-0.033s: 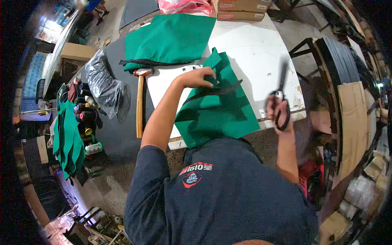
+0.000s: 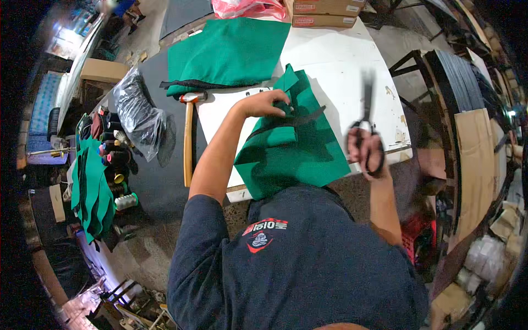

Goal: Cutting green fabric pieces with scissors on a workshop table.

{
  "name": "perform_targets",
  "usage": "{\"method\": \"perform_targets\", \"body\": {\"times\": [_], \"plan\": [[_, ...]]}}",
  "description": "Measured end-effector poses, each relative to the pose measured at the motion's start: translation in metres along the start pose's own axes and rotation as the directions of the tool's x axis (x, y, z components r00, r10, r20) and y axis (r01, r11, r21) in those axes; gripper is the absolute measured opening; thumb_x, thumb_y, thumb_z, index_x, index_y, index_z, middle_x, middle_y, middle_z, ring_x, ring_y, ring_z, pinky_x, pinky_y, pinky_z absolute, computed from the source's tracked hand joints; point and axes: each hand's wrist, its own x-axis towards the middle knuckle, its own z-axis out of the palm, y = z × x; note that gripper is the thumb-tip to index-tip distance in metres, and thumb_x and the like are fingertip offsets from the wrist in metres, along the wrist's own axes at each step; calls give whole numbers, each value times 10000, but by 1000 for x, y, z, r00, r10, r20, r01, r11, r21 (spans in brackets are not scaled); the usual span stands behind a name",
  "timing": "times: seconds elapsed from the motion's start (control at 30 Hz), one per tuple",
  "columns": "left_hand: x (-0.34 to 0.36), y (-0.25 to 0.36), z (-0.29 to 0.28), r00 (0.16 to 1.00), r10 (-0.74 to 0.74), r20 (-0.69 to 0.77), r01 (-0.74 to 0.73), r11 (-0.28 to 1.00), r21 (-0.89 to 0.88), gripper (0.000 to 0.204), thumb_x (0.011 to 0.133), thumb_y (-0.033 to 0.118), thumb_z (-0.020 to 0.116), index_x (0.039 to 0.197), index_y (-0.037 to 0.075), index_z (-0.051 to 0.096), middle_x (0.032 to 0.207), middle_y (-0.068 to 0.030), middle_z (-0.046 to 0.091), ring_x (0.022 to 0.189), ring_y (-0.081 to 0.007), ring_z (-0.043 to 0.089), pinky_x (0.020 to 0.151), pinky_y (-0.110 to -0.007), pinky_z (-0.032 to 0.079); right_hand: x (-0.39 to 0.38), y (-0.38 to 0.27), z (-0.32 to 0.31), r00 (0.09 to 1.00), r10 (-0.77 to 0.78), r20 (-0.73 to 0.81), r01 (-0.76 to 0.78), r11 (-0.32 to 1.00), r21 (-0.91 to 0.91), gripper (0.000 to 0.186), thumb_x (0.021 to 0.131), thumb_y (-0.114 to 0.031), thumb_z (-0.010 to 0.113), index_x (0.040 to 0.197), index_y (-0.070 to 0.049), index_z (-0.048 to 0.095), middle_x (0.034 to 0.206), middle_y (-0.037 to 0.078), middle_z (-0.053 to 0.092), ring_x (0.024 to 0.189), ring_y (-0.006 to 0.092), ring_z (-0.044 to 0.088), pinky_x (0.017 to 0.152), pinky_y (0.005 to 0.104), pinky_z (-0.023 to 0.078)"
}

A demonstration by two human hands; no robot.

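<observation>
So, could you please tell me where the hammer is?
In the head view, the wooden-handled hammer lies left of the left hand, below the folded green cloth.
</observation>
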Motion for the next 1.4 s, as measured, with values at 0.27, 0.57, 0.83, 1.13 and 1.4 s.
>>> {"method": "perform_targets", "body": {"times": [0.27,0.57,0.83,1.13,1.4], "plan": [[-11,5,-13,987,-73,142,133,871,-473,224,768,119,688,952,13,615,863,-1,605,851,-100,520,784,-275,406,54,54,50,938,236,-252,-345,611,-712,306,878,-325,600,1011,-63,515,663,-32,448,541,70,437,487,239,365],[-11,49,-6,996,-19,85,72,732,-677,387,642,-5,756,916,48,488,843,-22,583,817,-130,554,701,-260,425,-4,94,32,948,267,-174,-317,736,-598,467,819,-312,662,1074,14,446,727,15,443,647,101,404,548,258,358],[-12,78,-8,993,-115,33,118,895,-430,535,623,23,763,1059,55,454,889,-56,567,816,-154,546,717,-266,423,-8,71,56,975,142,-173,-215,809,-547,643,764,-400,714,1130,56,445,879,91,524,821,152,467,735,291,411],[-8,80,-13,985,-82,152,144,877,-458,571,595,128,805,1069,46,497,885,-64,512,810,-169,492,705,-275,398,-7,80,42,969,202,-141,-246,760,-601,704,745,-507,701,1107,48,462,814,28,506,722,97,440,601,244,377],[-3,76,-12,988,-60,145,122,876,-466,555,579,131,796,1046,59,504,873,-59,517,797,-171,489,695,-282,382,-7,89,38,973,179,-143,-229,739,-634,698,741,-529,688,1053,52,460,692,12,452,595,85,402,501,242,325]]}}
